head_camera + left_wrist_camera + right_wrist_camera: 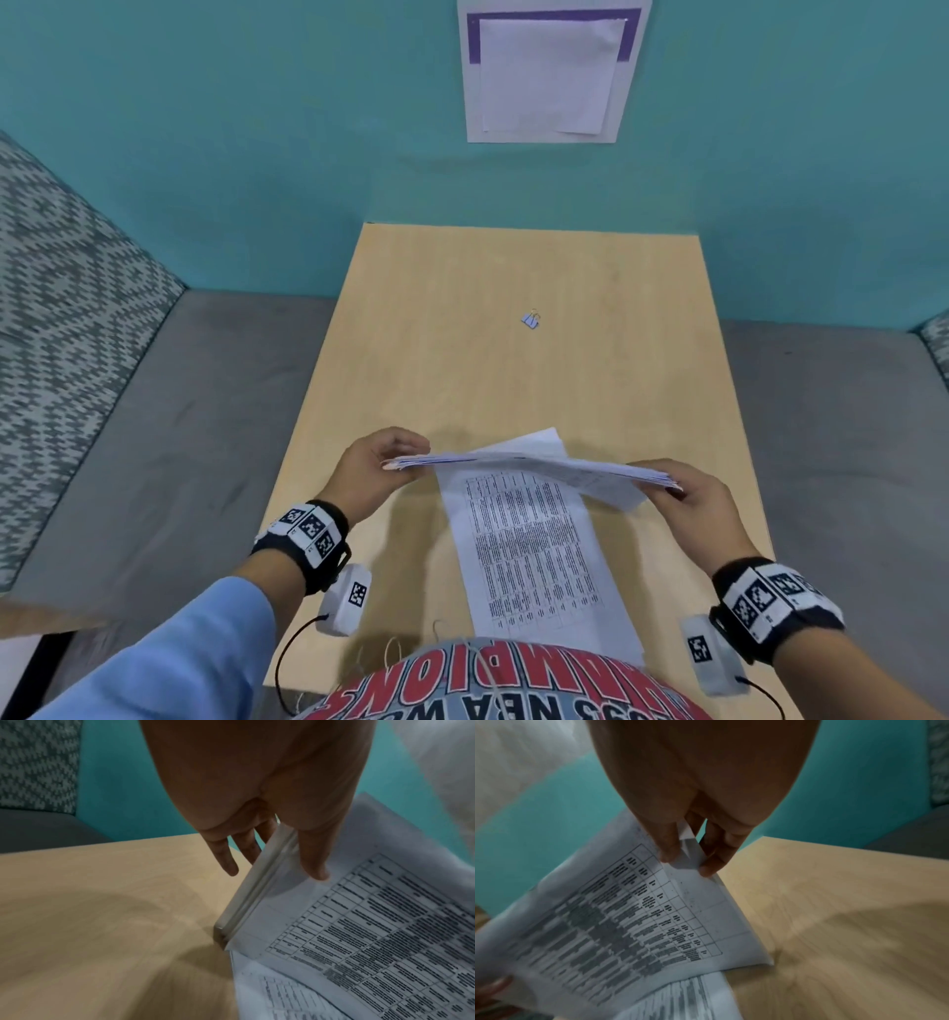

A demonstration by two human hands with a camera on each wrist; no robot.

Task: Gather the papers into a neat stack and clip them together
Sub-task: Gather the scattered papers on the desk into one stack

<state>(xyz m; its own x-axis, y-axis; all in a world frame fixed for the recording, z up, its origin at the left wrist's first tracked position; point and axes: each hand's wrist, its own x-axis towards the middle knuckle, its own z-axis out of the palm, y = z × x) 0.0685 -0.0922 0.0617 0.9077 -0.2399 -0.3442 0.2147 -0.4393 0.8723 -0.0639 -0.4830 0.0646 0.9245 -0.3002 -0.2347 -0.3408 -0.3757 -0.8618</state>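
**Stack held crosswise, one sheet still flat beneath it, clip far ahead**

The left hand (371, 475) and the right hand (701, 501) each pinch one short end of the stack of papers (534, 465), thumb on top and fingers curled beneath, so both grips are closed on it. The stack hangs above the tabletop (462, 318) with its long axis running left to right across the person's front, sagging a little toward the right.

Directly under it lies a loose printed sheet (534, 555), flat on the tabletop, its long axis running away from the person, roughly at right angles to the held stack. The sheet's near end reaches the table edge by the person's body. From the left wrist view the stack's left edge looks fairly squared, though blur makes that hard to judge.

The binder clip (532, 319) sits alone well beyond the stack, toward the far wall and about midway between the hands; neither hand is clearly nearer. The sheet probably has to join the stack, turned to match, before either grip can free itself for the clip.
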